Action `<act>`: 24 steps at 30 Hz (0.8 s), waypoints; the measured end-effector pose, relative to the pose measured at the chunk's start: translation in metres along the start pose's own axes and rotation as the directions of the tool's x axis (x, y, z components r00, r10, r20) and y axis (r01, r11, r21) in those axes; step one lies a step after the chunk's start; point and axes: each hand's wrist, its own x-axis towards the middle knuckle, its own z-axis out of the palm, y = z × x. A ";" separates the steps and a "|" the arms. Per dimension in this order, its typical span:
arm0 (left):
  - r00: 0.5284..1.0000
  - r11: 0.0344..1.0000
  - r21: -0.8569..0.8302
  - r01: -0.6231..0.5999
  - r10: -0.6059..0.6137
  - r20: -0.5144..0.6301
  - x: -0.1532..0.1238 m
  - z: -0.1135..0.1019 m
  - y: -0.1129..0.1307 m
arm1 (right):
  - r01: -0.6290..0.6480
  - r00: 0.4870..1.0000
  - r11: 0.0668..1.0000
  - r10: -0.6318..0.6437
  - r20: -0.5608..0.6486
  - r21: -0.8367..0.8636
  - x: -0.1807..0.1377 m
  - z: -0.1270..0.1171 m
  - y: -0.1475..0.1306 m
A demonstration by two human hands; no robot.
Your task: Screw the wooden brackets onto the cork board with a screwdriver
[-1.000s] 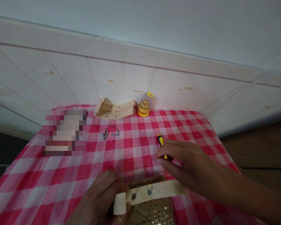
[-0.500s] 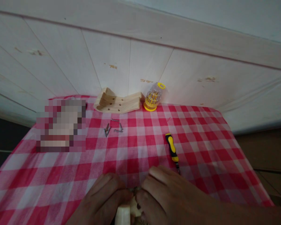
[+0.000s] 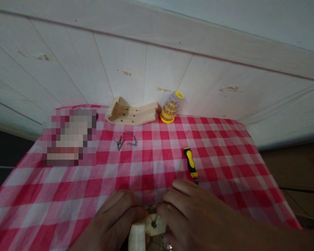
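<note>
At the bottom middle, my left hand (image 3: 115,219) is closed round the end of a pale wooden piece (image 3: 137,235). A metal screw (image 3: 155,221) sticks out of that piece. My right hand (image 3: 191,212) comes in from the right with its fingertips pinched on the screw. Just beyond my right fingers a yellow and black screwdriver (image 3: 190,164) lies on the red and white checked tablecloth (image 3: 151,164).
Several loose screws (image 3: 126,140) lie mid-cloth. A curved wooden part with holes (image 3: 131,113) and a clear yellow-capped bit holder (image 3: 170,108) stand at the far edge against white panelling. A blurred patch (image 3: 69,137) sits left. The cloth drops off at the right.
My right hand came back from near the screwdriver to the wooden piece and now pinches the screw. The wooden piece sits lower in view, mostly covered by both hands.
</note>
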 end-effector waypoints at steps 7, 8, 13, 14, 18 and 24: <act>0.999 1.000 0.026 -0.016 0.015 0.036 -0.003 -0.002 -0.003 | -0.196 0.931 0.970 0.229 -0.283 0.141 -0.023 -0.012 0.002; 0.999 0.999 0.036 -0.020 0.018 0.035 -0.003 -0.002 -0.003 | -0.216 0.918 0.964 0.255 -0.305 0.155 -0.028 -0.013 0.005; 0.997 0.996 0.069 -0.059 0.056 0.046 0.000 0.000 0.000 | -0.285 0.880 0.942 0.331 -0.339 0.179 -0.044 -0.017 0.023; 0.998 0.995 0.074 -0.063 0.060 0.034 0.001 0.000 0.001 | -0.307 0.870 0.934 0.354 -0.344 0.184 -0.045 -0.018 0.027; 0.998 0.996 0.071 -0.055 0.056 -0.011 0.008 -0.002 0.009 | -0.414 0.823 0.876 0.476 -0.310 0.247 -0.046 -0.014 0.044; 0.989 0.995 0.063 -0.074 0.081 -0.124 0.015 -0.001 0.015 | -0.559 0.735 0.753 0.644 -0.212 0.348 -0.041 0.011 0.067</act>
